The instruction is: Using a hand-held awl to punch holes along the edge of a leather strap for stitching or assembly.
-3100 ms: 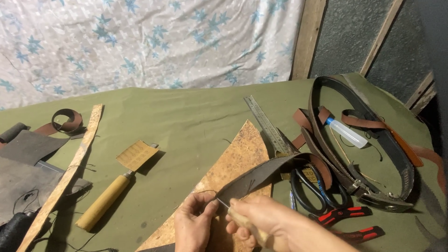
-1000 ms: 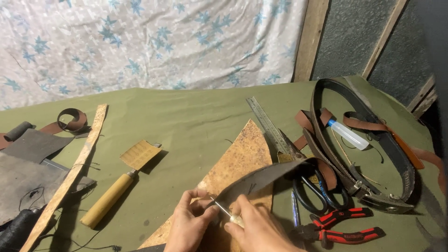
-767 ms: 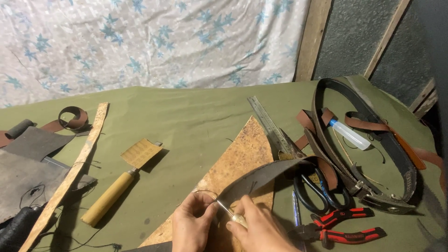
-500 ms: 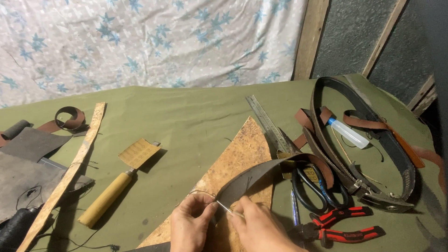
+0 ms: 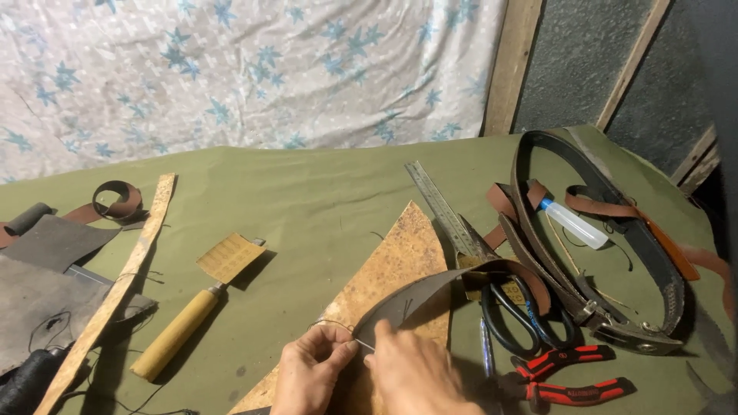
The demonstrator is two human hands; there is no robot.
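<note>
Both hands are working at six o'clock on the green table (image 5: 323, 200). The left hand (image 5: 311, 373) is pinching a thin thread (image 5: 332, 323) between closed fingertips, while the right hand (image 5: 415, 376) is closing on the dark leather strap (image 5: 430, 296), which is arching over the brown cork board (image 5: 396, 261). Black scissors (image 5: 515, 319) and red-handled pliers (image 5: 569, 373) are lying toward four o'clock.

Two hands (image 5: 361, 373), one scissors (image 5: 523, 319), one pliers (image 5: 565, 376), one steel ruler (image 5: 442, 204), one wooden-handled tool (image 5: 184, 327).
</note>
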